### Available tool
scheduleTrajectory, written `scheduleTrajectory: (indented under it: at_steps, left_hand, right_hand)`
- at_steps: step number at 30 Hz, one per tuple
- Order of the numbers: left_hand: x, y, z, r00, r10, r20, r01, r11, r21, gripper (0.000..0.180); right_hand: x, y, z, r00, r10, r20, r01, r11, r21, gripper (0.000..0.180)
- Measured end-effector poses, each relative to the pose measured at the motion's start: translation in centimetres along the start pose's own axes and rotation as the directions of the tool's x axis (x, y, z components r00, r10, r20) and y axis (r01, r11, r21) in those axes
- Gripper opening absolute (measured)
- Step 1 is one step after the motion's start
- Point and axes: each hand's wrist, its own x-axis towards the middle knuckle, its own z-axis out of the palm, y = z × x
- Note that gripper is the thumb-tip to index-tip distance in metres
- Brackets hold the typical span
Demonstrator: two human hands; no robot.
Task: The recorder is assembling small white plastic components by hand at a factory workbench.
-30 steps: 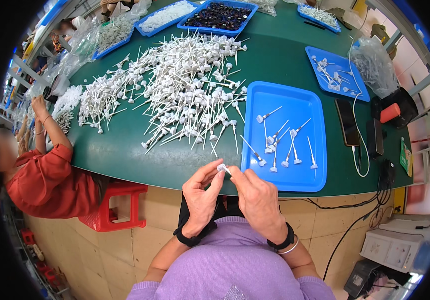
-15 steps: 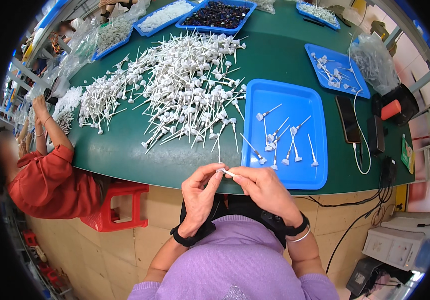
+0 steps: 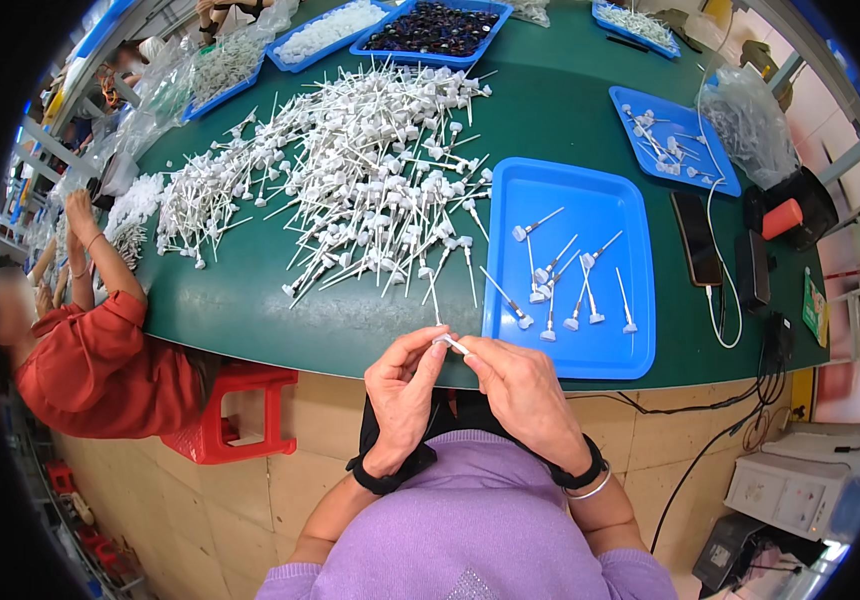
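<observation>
At the table's near edge, my left hand pinches a small white-headed stem piece between thumb and fingertips. Its thin stem points away from me, while the fingers mostly cover the head. My right hand is closed on a short white rod, whose tip meets the piece at the left fingertips. Just right of the hands lies a blue tray with several white-headed stem pieces scattered in it. Beyond my left hand spreads a big pile of similar pieces.
Blue trays along the far side hold white parts and dark round parts. A second blue tray, a phone with a white cable, and a clear plastic bag are at right. A person in red works at left.
My right hand has turned and its wrist has shifted left, closer to the body. The stem in my left fingers tilts slightly more to the left.
</observation>
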Motion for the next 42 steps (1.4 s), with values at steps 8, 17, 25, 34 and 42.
scheduleTrajectory:
  at_steps: [8,17,25,34,42]
  left_hand:
    - [0.4,0.4,-1.3,0.991,0.075,0.109,-0.097,0.972,0.214,0.022]
    - [-0.1,0.2,-0.5,1.000,-0.016,0.003,0.016,1.000,0.018,0.026]
    - [-0.3,0.3,-0.5,1.000,-0.021,0.005,0.021,1.000,0.003,0.025]
    - [-0.3,0.2,-0.3,1.000,0.013,-0.007,-0.013,0.999,0.036,0.024]
    - [-0.4,0.0,-0.6,0.999,0.043,0.000,-0.043,0.996,0.077,0.022]
  right_hand:
    - [0.9,0.4,-1.2,0.933,0.231,0.276,-0.288,0.939,0.187,0.019]
    - [0.1,-1.1,-0.5,0.998,0.031,0.048,-0.024,0.992,-0.126,0.017]
    - [0.0,-0.8,-0.3,0.999,0.030,0.039,-0.026,0.995,-0.094,0.017]
    - [0.1,-1.0,-0.6,0.996,0.048,0.071,-0.041,0.994,-0.097,0.018]
    - [0.0,-0.7,-0.1,0.998,-0.027,0.055,0.035,0.988,-0.151,0.014]
